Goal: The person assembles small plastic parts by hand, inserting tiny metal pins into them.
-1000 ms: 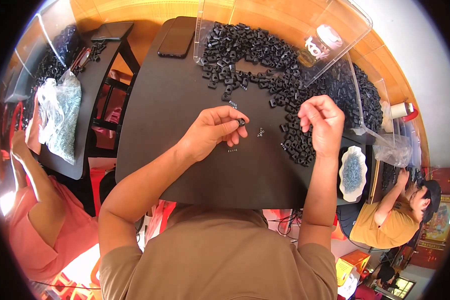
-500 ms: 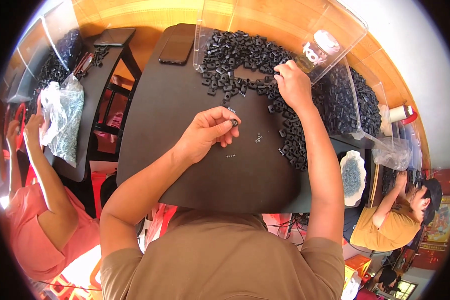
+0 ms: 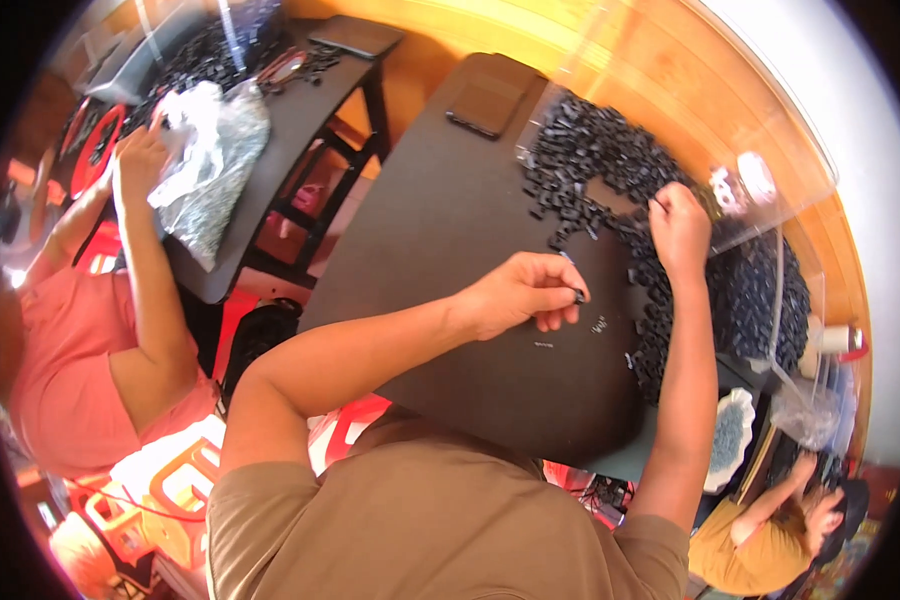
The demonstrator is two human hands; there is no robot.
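Observation:
My left hand (image 3: 530, 292) is held over the dark table (image 3: 400, 230), its thumb and forefinger closed on a small black plastic piece (image 3: 578, 297). At the edge of a big heap of similar black pieces (image 3: 595, 150), my right hand (image 3: 680, 228) has its fingers curled together; what they hold, if anything, is hidden. Tiny silvery parts (image 3: 599, 325) lie in small groups on the tabletop beside my left hand, too small to identify.
A phone (image 3: 485, 108) lies at the table's far side. Clear plastic boxes, one with black pieces (image 3: 765, 300), and a lidded jar (image 3: 755, 180) stand beyond my right hand. A white dish (image 3: 732, 440) holds tiny parts. Co-workers sit left (image 3: 90, 370) and right (image 3: 760, 535).
The whole view has turned, so the table and heap appear farther right and tilted. My left hand keeps its pinch on the black piece. My right hand's fingers look more tightly curled at the heap.

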